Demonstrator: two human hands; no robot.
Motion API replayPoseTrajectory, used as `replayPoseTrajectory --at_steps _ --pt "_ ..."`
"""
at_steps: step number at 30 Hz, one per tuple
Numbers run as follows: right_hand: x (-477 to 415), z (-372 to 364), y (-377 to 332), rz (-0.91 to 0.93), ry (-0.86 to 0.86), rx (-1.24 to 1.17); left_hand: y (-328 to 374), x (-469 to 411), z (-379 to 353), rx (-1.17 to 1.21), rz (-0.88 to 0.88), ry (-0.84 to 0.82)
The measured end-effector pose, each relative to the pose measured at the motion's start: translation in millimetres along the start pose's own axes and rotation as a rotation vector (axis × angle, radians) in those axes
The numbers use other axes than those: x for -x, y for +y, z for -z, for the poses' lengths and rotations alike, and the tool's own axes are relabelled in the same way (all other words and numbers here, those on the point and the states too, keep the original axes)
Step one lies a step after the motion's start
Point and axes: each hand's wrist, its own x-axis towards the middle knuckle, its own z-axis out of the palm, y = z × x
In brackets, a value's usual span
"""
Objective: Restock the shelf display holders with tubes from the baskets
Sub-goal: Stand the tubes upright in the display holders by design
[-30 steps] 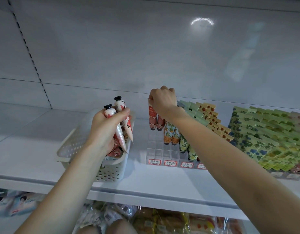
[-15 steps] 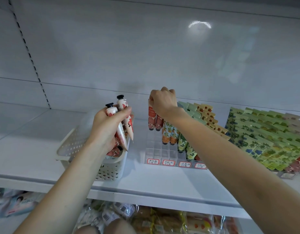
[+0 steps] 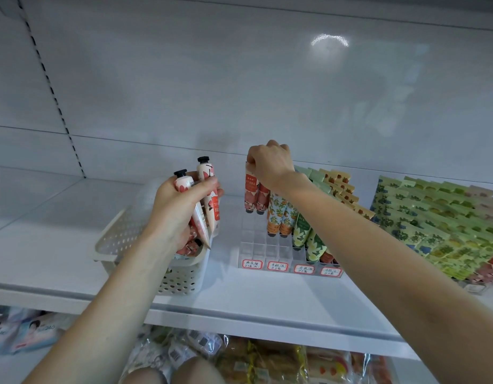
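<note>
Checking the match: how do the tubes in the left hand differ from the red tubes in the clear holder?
The hand tubes point black caps up, tilted; holder tubes stand caps down, crimped ends up. The left hand grips the hand tubes over the basket; holder tubes sit slotted. Both show red-and-cream print.

pink tubes [image 3: 251, 195] stand cap-down in clear holder [image 3: 257, 245] beside white basket [image 3: 123, 237].

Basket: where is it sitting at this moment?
In the head view the basket sits on the shelf left of centre, under the left hand and just left of the clear holder.
</note>
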Motion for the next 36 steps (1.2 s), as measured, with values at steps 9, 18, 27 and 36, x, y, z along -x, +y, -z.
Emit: replayPoseTrajectory --at_steps 9,18,27,36 --pt "4.4 -4.6 0.4 0.007 0.064 0.085 -1.6 0.8 -4.2 -0.007 0.002 -0.010" --pt "5.3 -2.6 2.6 -0.009 0.057 0.038 0.7 4.3 -7.8 -0.014 0.013 -0.011" --pt "10.0 1.1 6.1 0.001 0.027 -0.057 -0.9 4.5 -6.8 -0.001 0.022 -0.012" --pt "7.0 3.8 3.3 -0.021 0.005 -0.033 -1.2 3.1 -4.2 -0.023 0.035 -0.005"
